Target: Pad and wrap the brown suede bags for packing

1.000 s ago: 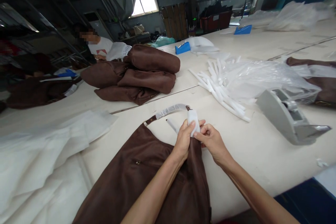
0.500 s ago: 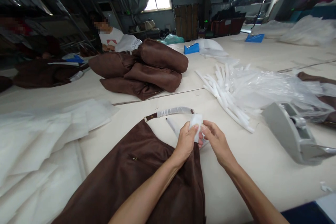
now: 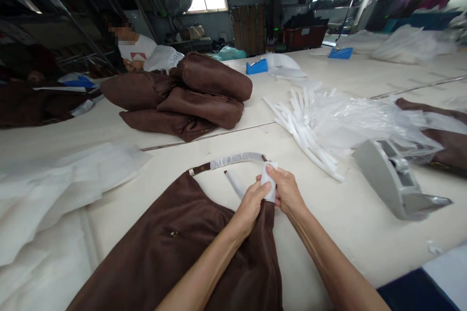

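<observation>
while the left hand (image 3: pixel 248 209) grips the lower part of a white wrap (image 3: pixel 269 182), the right hand (image 3: pixel 288 189) pinches its upper right edge, and the brown bag (image 3: pixel 175 248) lies on the near tabletop (image 3: pixel 321 209) beneath both forearms. the left fingers are closed, with the thumb pressed on the front of the wrap; the right fingers are nearly closed too, thumb on top and the others curled behind, mostly hidden. the wrap sits around the strap just above the bag's right shoulder.

as for how far things have come, the long arched stretch of strap (image 3: pixel 237 159) is already sleeved in pale, crinkled covering, while a short brown length by the left ring (image 3: pixel 191 171) is bare. the white wrap looks partly finished, folded round but held by hand; whether it is fastened cannot be told. another strip (image 3: pixel 235 183), largely covered in white, lies inside the arch.

to the right stands a grey tape dispenser (image 3: pixel 383 175), with white foam rods (image 3: pixel 302 129) and clear plastic (image 3: pixel 361 112) beyond it. stuffed brown bags (image 3: pixel 215 77) are piled farther back, and white sheets (image 3: pixel 36 194) spread at left.
</observation>
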`<action>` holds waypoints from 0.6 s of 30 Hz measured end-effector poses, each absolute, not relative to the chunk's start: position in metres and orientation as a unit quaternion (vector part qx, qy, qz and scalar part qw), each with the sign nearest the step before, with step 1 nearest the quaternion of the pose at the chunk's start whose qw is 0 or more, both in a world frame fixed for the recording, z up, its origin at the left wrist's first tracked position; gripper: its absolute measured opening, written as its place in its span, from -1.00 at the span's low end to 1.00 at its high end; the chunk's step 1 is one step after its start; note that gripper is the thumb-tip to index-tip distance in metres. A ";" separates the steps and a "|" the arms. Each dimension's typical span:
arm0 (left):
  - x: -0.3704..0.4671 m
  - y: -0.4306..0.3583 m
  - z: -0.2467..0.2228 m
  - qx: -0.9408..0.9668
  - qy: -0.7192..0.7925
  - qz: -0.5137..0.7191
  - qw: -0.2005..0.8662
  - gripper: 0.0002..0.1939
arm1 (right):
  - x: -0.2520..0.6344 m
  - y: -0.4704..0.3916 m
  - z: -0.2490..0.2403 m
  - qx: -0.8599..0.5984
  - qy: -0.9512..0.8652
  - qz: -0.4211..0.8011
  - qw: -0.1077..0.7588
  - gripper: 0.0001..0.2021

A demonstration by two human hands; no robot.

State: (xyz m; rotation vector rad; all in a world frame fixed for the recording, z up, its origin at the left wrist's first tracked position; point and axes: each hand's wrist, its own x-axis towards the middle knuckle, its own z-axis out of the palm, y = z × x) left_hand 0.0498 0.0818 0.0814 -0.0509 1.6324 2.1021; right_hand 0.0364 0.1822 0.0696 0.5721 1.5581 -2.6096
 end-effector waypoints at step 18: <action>0.037 0.097 0.073 -0.049 0.674 0.685 0.271 -0.54 | 0.169 0.433 0.134 0.316 0.795 -0.395 -0.335 -0.73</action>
